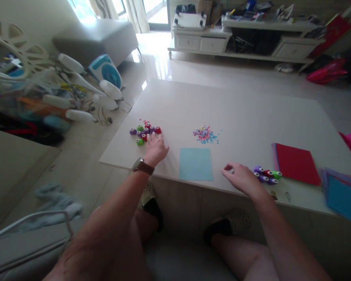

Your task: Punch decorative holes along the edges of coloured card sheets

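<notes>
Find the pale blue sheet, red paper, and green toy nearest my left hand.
Pale blue sheet [195, 164], head view, centre of face.
Red paper [297, 164], head view, centre of top.
Green toy [139, 142], head view, its body.

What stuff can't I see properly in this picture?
All in the head view:
Confetti: too small to tell each shape.
Blue sheets: cut off by the right edge.
Right hand: its own curl hides whether anything is inside.
Left hand: blur hides whether it touches the eyed pieces.

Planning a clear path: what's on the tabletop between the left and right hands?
Head view: the light blue sheet lies between the left hand and right hand, with bare tabletop on either side of it.
</notes>
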Demonstrator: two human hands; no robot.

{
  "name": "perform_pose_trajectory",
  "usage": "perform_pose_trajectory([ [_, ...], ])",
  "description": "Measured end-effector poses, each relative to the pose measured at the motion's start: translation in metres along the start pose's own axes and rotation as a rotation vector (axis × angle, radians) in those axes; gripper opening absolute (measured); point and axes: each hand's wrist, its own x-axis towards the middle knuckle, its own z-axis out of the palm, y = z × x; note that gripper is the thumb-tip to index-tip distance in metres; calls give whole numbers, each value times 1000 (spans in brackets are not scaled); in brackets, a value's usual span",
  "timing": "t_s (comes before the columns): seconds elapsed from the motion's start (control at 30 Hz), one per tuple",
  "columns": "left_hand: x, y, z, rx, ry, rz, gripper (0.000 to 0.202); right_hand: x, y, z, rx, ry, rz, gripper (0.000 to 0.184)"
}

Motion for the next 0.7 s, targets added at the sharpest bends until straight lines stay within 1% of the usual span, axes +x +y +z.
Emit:
perform_pose_trajectory([
  [0.1, 7, -4, -1, 14, -24, -2, 61, 1, -1, -1, 18, -10, 3, 25],
  [0.23, 14, -7, -1, 26, -33, 32, 49, 7, 2, -3, 51, 7, 3, 23],
  [0.43, 16, -10, 0, 40, -58, 64, 50, 11, 1, -3, 82, 16, 1, 20],
  [0.53, 18, -13, 3, 37, -81, 81, 46, 10, -2, -5, 101, 17, -3, 19],
  [0.63, 20, -9, 6, -43, -69, 110, 37, 7, -3, -6, 122, 32, -28, 17],
  [0.7, 17, 3, 7, -214, -64, 135, 34, 6, -3, -4, 147, 59, -101, 13],
])
